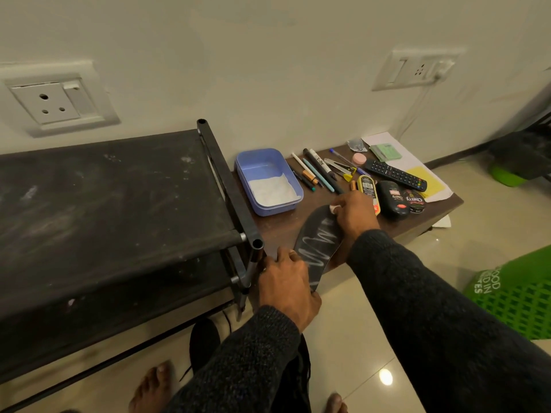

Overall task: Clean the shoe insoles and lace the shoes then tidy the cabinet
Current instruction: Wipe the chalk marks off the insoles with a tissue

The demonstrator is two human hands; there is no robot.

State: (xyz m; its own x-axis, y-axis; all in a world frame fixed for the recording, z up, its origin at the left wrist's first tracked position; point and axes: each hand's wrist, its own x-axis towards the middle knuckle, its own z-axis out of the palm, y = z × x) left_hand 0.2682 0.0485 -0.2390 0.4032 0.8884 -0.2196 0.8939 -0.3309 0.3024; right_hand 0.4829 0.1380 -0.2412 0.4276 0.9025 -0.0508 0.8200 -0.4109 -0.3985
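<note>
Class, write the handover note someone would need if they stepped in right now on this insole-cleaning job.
Left hand grips the heel end of the black insole, holding it on the low wooden table.
Right hand pinches a small white piece against the toe end.
White zigzag streaks cover the insole, so cleaning is under way, not finished.
Blue tub with white powder sits beside it; polish containers are further right.
A black shoe lies on the floor under the rack.
Left: finish the insoles, lace the shoes, tidy the cabinet.
</note>
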